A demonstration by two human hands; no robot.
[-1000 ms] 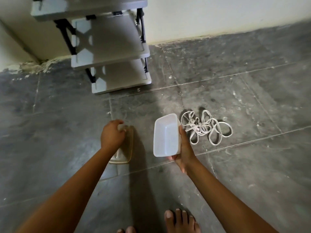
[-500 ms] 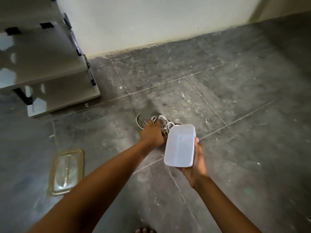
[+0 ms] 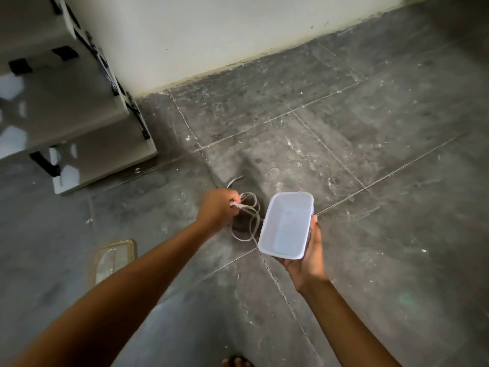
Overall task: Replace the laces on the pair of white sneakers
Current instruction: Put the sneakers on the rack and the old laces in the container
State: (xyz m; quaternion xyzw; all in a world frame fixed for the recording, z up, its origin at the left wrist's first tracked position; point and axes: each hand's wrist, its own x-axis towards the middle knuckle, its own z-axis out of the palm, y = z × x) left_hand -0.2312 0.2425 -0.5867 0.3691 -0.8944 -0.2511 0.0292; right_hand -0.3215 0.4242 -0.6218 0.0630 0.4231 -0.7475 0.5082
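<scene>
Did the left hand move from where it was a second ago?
Yes. The left hand came off the lid and went right, to the laces, which it now grips.

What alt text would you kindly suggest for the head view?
A person's left hand pinches a tangle of white laces over a grey tiled floor, while the right hand holds an empty white container beside them. A clear lid lies left, near a shelf rack.
</scene>
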